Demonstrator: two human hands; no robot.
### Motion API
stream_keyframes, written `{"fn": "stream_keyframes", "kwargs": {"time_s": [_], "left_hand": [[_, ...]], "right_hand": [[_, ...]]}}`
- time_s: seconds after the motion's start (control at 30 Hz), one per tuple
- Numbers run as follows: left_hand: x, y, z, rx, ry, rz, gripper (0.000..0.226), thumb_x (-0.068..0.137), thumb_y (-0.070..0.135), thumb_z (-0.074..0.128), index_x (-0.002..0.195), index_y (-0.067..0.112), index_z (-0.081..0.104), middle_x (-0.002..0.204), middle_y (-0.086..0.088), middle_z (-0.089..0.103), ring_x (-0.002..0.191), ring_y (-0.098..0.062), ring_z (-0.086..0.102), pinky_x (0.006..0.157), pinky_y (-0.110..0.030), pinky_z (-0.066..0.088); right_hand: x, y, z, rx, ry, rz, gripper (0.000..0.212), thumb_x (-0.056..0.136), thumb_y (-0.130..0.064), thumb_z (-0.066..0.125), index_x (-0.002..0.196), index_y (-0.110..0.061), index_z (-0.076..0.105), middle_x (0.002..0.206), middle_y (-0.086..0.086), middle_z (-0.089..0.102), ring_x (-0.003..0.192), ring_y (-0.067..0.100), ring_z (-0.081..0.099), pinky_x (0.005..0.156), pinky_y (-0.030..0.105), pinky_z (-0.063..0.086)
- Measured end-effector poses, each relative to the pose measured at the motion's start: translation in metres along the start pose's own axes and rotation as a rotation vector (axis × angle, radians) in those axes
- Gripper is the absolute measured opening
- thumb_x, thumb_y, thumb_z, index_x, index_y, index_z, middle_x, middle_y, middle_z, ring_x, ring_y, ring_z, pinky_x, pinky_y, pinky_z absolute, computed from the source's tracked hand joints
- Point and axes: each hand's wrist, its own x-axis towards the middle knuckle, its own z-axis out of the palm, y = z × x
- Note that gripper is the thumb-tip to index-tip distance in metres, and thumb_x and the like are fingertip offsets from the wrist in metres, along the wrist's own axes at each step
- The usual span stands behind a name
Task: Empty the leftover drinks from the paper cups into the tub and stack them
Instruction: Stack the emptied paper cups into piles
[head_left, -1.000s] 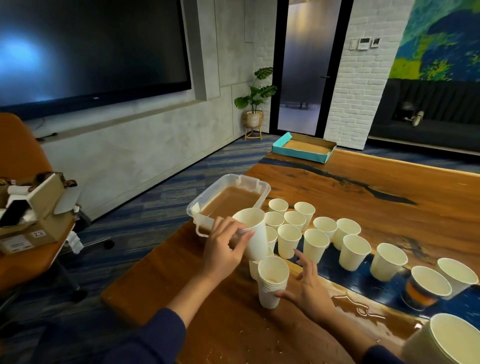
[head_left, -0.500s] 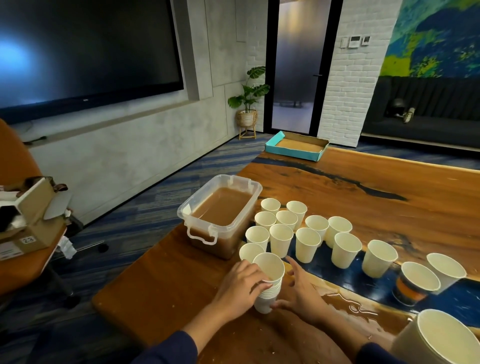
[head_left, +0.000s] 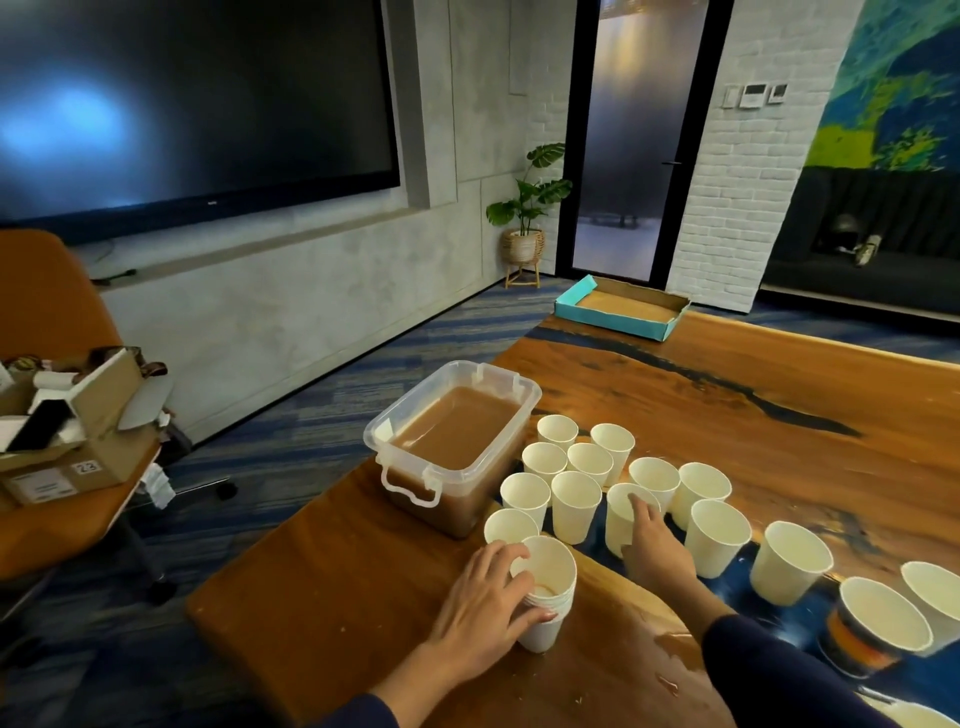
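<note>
Room: meeting room with a dark wall screen (head_left: 192, 104), a potted plant (head_left: 527, 208) by the glass door, and a long wooden counter (head_left: 727, 395) with a blue resin seam.
Tub: clear plastic tub (head_left: 410, 447) near the counter's left edge, filled close to the rim with brown liquid (little headroom remains).
Stack: nested stack of paper cups (head_left: 545, 597) stands upright in front of the tub, just beside an open cup (head_left: 506, 525).
Left hand: left hand (head_left: 483, 608) is wrapped around the stack's side, fingers curled on the wall, thumb at the rim.
Right hand: right hand (head_left: 649, 545) grasps the next paper cup (head_left: 626, 525), fingers draped over its rim; whether that cup holds any drink cannot be seen.
Waiting cups: a cluster of loose paper cups (head_left: 574, 506) stands tightly packed right of the tub, several touching; more trail off to the right, including a printed cup (head_left: 872, 634).
Wet patch: a spill (head_left: 670, 649) glistens on the counter near the right forearm.
Risk, crowding: lifting the grasped cup out of the cluster may knock its neighbours over, since they stand just beside it.
Risk, tub level: another pour probably comes close to the brim; a fast tip could slop over onto the counter or floor.
Risk, grip: squeezing a thin paper wall likely buckles it and pushes liquid out.
Risk, sleeve: the right sleeve (head_left: 779, 670) passes close to the wet patch and may drag through it.
</note>
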Motion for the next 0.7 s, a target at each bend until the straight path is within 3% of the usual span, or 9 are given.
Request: {"fn": "stream_keyframes", "kwargs": {"time_s": [0.07,0.2,0.37,0.5,0.6,0.7], "left_hand": [[0.006,-0.003,0.0,-0.043,-0.056,-0.049,0.039,0.098,0.05,0.04,0.113,0.018,0.056,0.153,0.004,0.02,0.139,-0.014,0.022,0.109,-0.02,0.02],[0.02,0.001,-0.004,-0.115,-0.136,-0.082,0.029,0.098,0.042,0.047,0.106,0.016,0.055,0.158,0.009,0.0,0.135,-0.015,0.032,0.105,-0.025,0.033],[0.031,0.001,-0.001,-0.169,-0.158,-0.144,0.033,0.095,0.044,0.052,0.11,0.016,0.06,0.157,0.011,0.006,0.13,-0.015,0.041,0.103,-0.024,0.038],[0.037,0.002,0.005,-0.28,-0.114,-0.199,0.046,0.089,0.048,0.061,0.125,0.021,0.051,0.151,0.01,0.02,0.132,-0.011,0.038,0.104,-0.016,0.035],[0.04,0.005,0.007,-0.443,-0.072,-0.315,0.07,0.081,0.043,0.072,0.136,0.022,0.035,0.142,0.007,0.038,0.129,-0.013,0.042,0.094,-0.012,0.035],[0.042,0.009,0.007,-0.54,-0.064,-0.413,0.086,0.078,0.035,0.077,0.145,0.022,0.024,0.146,0.005,0.039,0.135,-0.013,0.038,0.105,-0.023,0.037]], "right_hand": [[0.002,0.003,0.001,-0.06,-0.019,-0.017,0.05,0.094,-0.014,0.056,0.14,-0.016,0.037,0.142,0.005,0.046,0.121,0.024,0.053,0.098,0.035,0.046],[0.001,0.001,0.001,-0.191,0.115,-0.062,0.024,0.097,-0.019,0.051,0.12,-0.015,0.059,0.121,0.001,0.061,0.104,0.017,0.06,0.093,0.027,0.047],[0.001,-0.034,-0.041,-0.018,0.423,-0.143,0.024,0.096,-0.023,0.05,0.085,-0.009,0.066,0.088,0.009,0.067,0.074,0.024,0.055,0.065,0.033,0.043],[-0.027,-0.058,-0.064,0.211,0.787,-0.531,0.014,0.091,-0.024,0.058,0.083,-0.012,0.061,0.077,0.004,0.063,0.067,0.02,0.049,0.059,0.028,0.037],[-0.044,-0.056,-0.047,0.267,0.668,-0.814,0.016,0.095,-0.036,0.045,0.093,-0.02,0.048,0.078,0.002,0.058,0.069,0.014,0.045,0.059,0.022,0.037],[-0.048,-0.044,-0.017,0.207,0.495,-0.81,0.012,0.09,-0.036,0.045,0.095,-0.025,0.046,0.084,-0.003,0.06,0.072,0.01,0.048,0.058,0.017,0.045]]}}
